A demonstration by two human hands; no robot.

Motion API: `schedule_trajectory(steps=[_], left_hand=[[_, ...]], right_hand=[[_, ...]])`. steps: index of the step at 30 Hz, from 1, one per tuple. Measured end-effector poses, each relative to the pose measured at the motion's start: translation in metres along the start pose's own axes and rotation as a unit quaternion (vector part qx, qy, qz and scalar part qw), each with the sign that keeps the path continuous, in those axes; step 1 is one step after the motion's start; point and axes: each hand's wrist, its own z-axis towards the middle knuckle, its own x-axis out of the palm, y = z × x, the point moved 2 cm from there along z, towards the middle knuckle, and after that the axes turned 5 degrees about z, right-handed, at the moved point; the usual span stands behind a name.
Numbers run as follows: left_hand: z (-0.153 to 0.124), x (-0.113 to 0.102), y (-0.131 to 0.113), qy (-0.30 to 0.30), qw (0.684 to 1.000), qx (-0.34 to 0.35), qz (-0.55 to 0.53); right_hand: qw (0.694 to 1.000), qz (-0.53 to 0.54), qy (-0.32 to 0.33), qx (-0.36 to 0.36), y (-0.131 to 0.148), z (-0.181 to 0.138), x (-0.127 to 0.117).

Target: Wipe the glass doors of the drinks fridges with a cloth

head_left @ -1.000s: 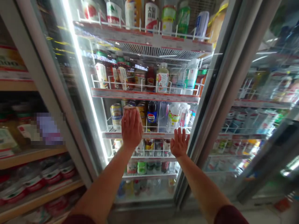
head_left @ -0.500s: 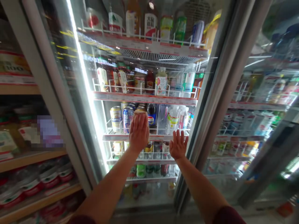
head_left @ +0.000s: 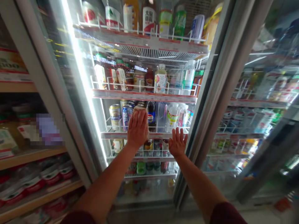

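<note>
My left hand [head_left: 137,127] lies flat, fingers together, over a pale cloth [head_left: 141,109] and presses it on the glass door [head_left: 151,194] of a drinks fridge. Only the cloth's top and right edges show; the rest is under the palm. To the right and slightly lower, my right hand [head_left: 177,143] rests against the same glass, fingers spread, with nothing in it. Behind the glass near my left hand stand a blue can [head_left: 127,116] and a dark bottle with a blue label [head_left: 151,115].
Wire shelves inside the fridge hold rows of bottles and cans. A metal door frame [head_left: 216,90] runs down the right, with another glass-fronted fridge [head_left: 257,135] beyond it. Wooden-edged shelves [head_left: 32,160] of packaged goods stand at the left.
The whole view has tilted slightly, so the shelves sit a bit higher in the picture. Both hands stay at almost the same spots on the glass, the cloth still under my left palm.
</note>
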Motion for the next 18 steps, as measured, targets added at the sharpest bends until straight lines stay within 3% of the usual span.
schedule_trajectory(steps=[2, 4, 6, 8, 11, 13, 15, 18], left_hand=[[-0.028, 0.002, -0.02, 0.021, 0.999, 0.037, -0.011], [-0.06, 0.005, -0.041, 0.05, 0.992, 0.116, -0.027], [-0.073, 0.007, -0.047, 0.074, 0.984, 0.157, -0.033], [-0.056, 0.004, -0.034, 0.072, 0.991, 0.112, -0.019], [-0.005, -0.004, 0.002, 0.025, 0.999, -0.024, 0.005], [0.011, -0.006, 0.013, 0.004, 0.997, -0.078, 0.007], [-0.001, -0.003, 0.005, 0.008, 0.997, -0.079, 0.006], [-0.052, 0.006, -0.03, 0.038, 0.998, 0.048, -0.01]], right_hand=[[1.0, 0.002, -0.002, -0.002, 0.0, 0.001, -0.001], [1.0, 0.003, -0.008, -0.005, 0.001, 0.001, -0.002], [1.0, 0.003, -0.012, -0.007, 0.001, 0.002, -0.002], [1.0, 0.006, -0.011, -0.008, 0.001, 0.002, -0.002], [1.0, 0.009, -0.005, -0.006, 0.001, 0.0, 0.0], [1.0, 0.006, -0.002, -0.002, 0.0, -0.001, 0.001], [1.0, 0.004, -0.004, -0.002, 0.0, -0.002, 0.002], [1.0, 0.002, -0.007, -0.006, 0.0, -0.002, 0.002]])
